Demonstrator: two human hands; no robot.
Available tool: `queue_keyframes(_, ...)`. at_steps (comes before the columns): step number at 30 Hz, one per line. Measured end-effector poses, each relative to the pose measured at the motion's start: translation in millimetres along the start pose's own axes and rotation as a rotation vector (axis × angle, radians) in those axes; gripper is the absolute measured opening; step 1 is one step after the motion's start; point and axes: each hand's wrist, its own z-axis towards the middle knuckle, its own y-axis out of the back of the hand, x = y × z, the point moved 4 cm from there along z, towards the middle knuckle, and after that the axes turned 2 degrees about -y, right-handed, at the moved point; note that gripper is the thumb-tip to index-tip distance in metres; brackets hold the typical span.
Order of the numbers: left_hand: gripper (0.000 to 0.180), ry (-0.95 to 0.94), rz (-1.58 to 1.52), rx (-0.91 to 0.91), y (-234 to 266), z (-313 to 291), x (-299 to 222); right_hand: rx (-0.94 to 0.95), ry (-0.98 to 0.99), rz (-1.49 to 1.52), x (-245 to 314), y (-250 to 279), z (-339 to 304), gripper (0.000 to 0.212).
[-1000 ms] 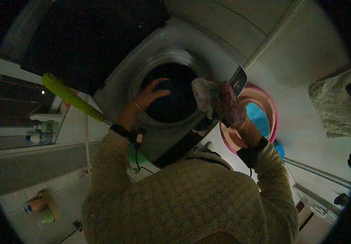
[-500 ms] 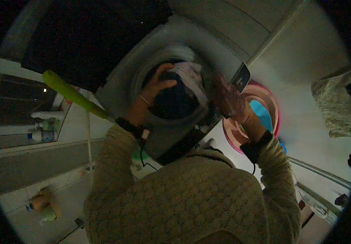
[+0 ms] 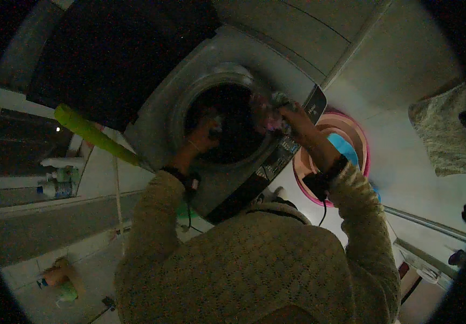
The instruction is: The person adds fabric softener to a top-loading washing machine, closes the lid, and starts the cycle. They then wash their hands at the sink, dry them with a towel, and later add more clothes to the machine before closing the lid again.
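Observation:
A top-loading washing machine (image 3: 206,186) stands in front of me with its round drum opening uncovered. My right hand (image 3: 295,121) is closed on a crumpled pinkish, patterned piece of cloth (image 3: 267,114) at the right side of the opening. Inside the left part of the opening is my left hand (image 3: 205,136), its fingers bent in the dark. A small pale bit shows at those fingertips; what it belongs to cannot be made out. The drum's inside is mostly too dark to see.
The raised dark lid (image 3: 119,59) stands at the back left, near a lime-green padded stick (image 3: 95,132). Pink-rimmed basins (image 3: 359,178) with a light-blue item (image 3: 343,147) sit right of the machine. A patterned cloth (image 3: 442,132) hangs at the far right.
My right hand has moved left from above the basins to the opening's edge with its cloth. The pale cloth across the opening is gone from there; my left hand has sunk lower.

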Motion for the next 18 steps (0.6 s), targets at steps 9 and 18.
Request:
queue_keyframes(9,0.090,0.005,0.445,-0.153,-28,-10,24,0.203,-0.040,0.194,110,-16,-31,0.062)
queue_keyframes(18,0.078,0.134,0.176,-0.171,53,-16,37,-0.224,-0.392,0.529,104,55,-142,0.048)
